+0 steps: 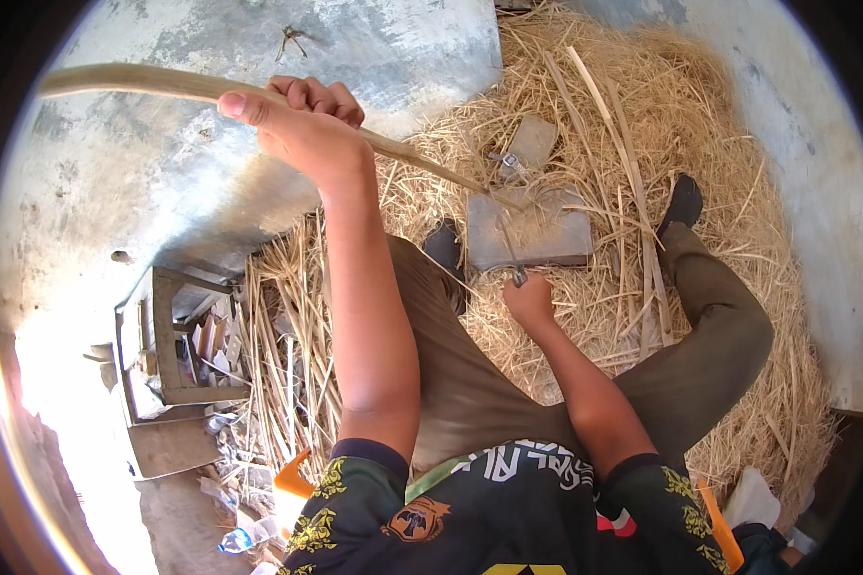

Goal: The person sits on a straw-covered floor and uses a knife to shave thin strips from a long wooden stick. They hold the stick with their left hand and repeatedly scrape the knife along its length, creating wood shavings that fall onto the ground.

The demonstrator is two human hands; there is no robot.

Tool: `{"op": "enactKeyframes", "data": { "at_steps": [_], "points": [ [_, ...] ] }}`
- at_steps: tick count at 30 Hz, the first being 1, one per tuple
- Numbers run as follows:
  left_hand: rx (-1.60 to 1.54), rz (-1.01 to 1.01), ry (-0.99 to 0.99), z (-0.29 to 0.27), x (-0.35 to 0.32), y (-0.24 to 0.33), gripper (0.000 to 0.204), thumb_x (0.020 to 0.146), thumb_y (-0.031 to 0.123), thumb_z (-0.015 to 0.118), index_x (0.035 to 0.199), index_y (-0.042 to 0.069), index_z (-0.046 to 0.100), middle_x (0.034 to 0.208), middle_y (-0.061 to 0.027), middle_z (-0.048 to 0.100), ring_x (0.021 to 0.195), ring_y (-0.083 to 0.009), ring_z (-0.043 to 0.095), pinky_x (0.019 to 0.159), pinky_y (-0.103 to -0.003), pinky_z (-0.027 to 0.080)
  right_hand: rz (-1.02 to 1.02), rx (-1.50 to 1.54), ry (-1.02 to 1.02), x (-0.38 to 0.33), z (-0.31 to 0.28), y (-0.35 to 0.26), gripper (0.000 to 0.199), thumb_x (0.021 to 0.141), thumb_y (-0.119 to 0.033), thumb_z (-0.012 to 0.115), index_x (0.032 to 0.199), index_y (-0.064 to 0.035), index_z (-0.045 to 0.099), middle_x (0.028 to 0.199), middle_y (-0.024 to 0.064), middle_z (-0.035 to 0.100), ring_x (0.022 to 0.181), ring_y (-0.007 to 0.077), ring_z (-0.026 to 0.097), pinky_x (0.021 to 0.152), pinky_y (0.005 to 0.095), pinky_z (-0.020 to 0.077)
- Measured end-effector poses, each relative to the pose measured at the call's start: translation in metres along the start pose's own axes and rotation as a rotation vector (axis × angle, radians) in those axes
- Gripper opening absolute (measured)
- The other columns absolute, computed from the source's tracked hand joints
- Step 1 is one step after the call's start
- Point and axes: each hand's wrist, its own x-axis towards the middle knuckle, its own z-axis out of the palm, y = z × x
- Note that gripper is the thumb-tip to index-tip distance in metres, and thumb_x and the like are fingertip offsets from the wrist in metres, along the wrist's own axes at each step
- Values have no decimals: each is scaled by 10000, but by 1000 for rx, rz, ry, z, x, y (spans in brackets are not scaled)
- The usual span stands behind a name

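Observation:
My left hand (312, 120), raised at the upper left, has its fingers wrapped round a long, pale brown wooden or bamboo pole (153, 80). The pole slants down to the right, and its thinner end reaches a flat grey-brown block (491, 251). Low in front of me, my right hand (529, 299) is closed on the handle of a knife (506, 235). Its narrow blade points away from me over the block, close to the pole's lower end. Fine shavings (545, 218) lie on the block.
Straw-like shavings (767, 316) cover the floor between my legs and to the right. Several long strips (633, 172) lie on them. Beyond the block is a smaller slab (537, 134) with a metal object (510, 165). At left are a wooden frame (206, 394), sticks (292, 316) and a plastic bottle (244, 537).

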Motion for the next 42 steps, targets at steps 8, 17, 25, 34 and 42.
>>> {"op": "enactKeyframes", "data": {
  "at_steps": [8,17,25,34,42],
  "points": [
    [46,5,92,1,4,-1,701,966,776,124,742,130,276,585,26,219,425,-110,253,385,-270,166,184,-150,62,15,-6,38,322,849,-252,689,961,48,722,964,259,720,886,403,712,768,476,541],
    [68,20,132,5,2,-2,702,955,794,177,721,137,265,558,34,196,412,-99,251,373,-266,170,191,-68,148,31,8,60,321,792,-220,689,887,86,699,894,305,701,868,441,704,752,480,539],
    [61,-17,156,1,5,-1,735,938,825,145,691,141,255,555,22,188,433,-120,216,419,-282,145,31,-167,1,19,-13,-9,323,819,-237,679,984,37,722,949,264,722,899,402,716,765,474,549],
    [-250,-205,-330,-7,9,1,788,862,912,161,661,155,249,527,23,170,491,-135,98,479,-305,102,182,-216,55,43,-21,51,339,792,-242,698,940,63,713,929,267,721,898,425,710,771,474,550],
    [-192,-167,-206,-5,11,-2,805,829,938,166,701,149,252,555,19,192,510,-127,110,480,-295,88,-11,-142,39,17,-20,-6,296,806,-234,674,917,35,725,868,247,723,892,416,712,793,484,546]
  ]
}}
